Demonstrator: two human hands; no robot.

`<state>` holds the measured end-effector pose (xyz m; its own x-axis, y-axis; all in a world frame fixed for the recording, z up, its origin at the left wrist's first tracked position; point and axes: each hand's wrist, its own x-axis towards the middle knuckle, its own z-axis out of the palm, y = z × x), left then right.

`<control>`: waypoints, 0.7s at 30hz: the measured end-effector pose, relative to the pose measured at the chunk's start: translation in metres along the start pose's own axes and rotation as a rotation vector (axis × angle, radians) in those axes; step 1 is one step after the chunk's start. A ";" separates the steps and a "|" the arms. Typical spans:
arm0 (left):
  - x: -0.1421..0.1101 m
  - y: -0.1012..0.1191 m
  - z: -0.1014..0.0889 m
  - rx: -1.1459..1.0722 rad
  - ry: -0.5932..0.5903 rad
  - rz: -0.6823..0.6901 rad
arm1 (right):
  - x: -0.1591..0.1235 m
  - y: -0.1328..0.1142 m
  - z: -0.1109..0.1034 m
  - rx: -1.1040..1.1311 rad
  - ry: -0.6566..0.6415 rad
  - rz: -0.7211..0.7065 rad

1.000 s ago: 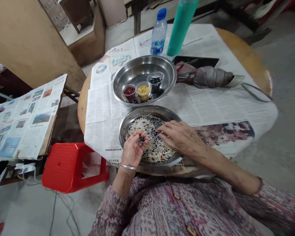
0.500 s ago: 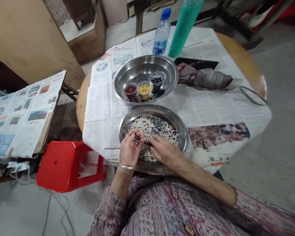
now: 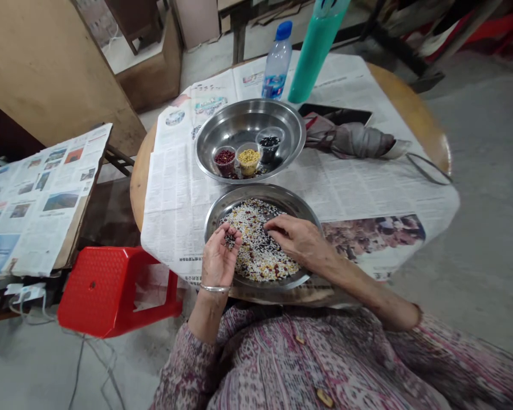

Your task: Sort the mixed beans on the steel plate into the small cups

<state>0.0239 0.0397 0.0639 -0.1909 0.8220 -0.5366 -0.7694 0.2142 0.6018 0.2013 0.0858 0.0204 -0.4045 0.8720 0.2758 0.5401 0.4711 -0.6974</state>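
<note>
Mixed beans and grains, white, yellow, dark red and black [image 3: 256, 250], cover the floor of the nearer steel basin [image 3: 216, 206]. My left hand [image 3: 219, 256], palm up with curled fingers, holds a few dark beans [image 3: 229, 240] over the basin's left side. Over its right side is my right hand [image 3: 297, 238], palm down, its thumb and fingertips drawn together in a pinch; anything between them is too small to make out. In the farther steel basin [image 3: 245, 114] stand clear cups of dark red beans [image 3: 225, 158], yellow beans [image 3: 248, 156] and black beans [image 3: 269, 142].
Newspaper [image 3: 166, 188] covers the round table. Behind the basins stand a water bottle [image 3: 276, 62] and a tall green bottle [image 3: 318, 51]. A folded umbrella [image 3: 354, 138] and a dark flat case [image 3: 337, 114] lie at the right. A red stool [image 3: 96, 290] stands on the left.
My right hand has moved up and right, away from my left hand, uncovering more of the grains. My left hand stays cupped around the dark beans.
</note>
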 end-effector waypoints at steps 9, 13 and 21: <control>0.001 -0.006 -0.002 0.007 -0.005 -0.034 | -0.003 -0.007 0.012 -0.276 -0.157 -0.204; 0.001 -0.007 -0.004 0.005 -0.028 -0.033 | 0.007 -0.013 0.019 -0.298 -0.180 -0.217; -0.001 -0.009 -0.001 0.011 0.003 -0.040 | 0.042 -0.016 0.028 -0.292 -0.237 -0.173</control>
<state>0.0299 0.0364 0.0581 -0.1618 0.8113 -0.5619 -0.7694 0.2529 0.5866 0.1545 0.1112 0.0247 -0.6481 0.7378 0.1889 0.6221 0.6559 -0.4276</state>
